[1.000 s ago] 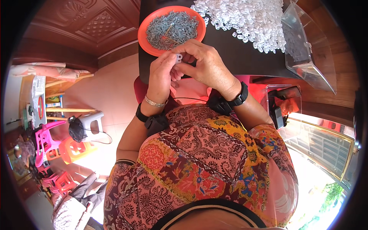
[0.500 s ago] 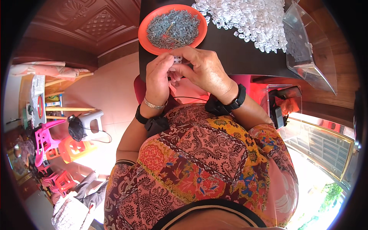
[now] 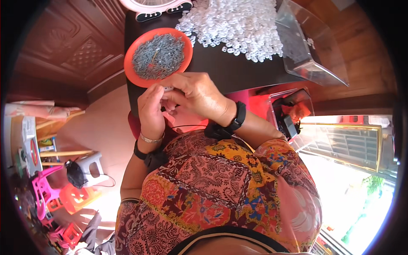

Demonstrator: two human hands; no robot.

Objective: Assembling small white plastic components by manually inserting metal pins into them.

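Just in front of the orange plate (image 3: 129, 68), my left hand (image 3: 151, 114) and my right hand (image 3: 205, 98) meet at the fingertips. Between them they pinch a small white plastic piece (image 3: 168, 89), mostly covered by the fingers. My right fingers curl over it from the right, and my left thumb and fingers close on it from the left. The plate holds a heap of small grey metal screws (image 3: 159, 57), with a thin yellowish stick among them. Beyond it to the right lies a large pile of small white plastic pieces with holes (image 3: 238, 27).
A clear plastic bin (image 3: 304, 51) lies tipped at the right of the black table (image 3: 238, 74). At the far edge stands a white and pink round object with shoe-shaped feet (image 3: 148, 16). Below the table's right side sits a clear box (image 3: 293, 112). Plastic stools (image 3: 78, 197) stand at left.
The view has shifted, so table and hands appear farther left and lower. The round object has come into view. My hands stay together, and less of the white piece shows between the fingers.
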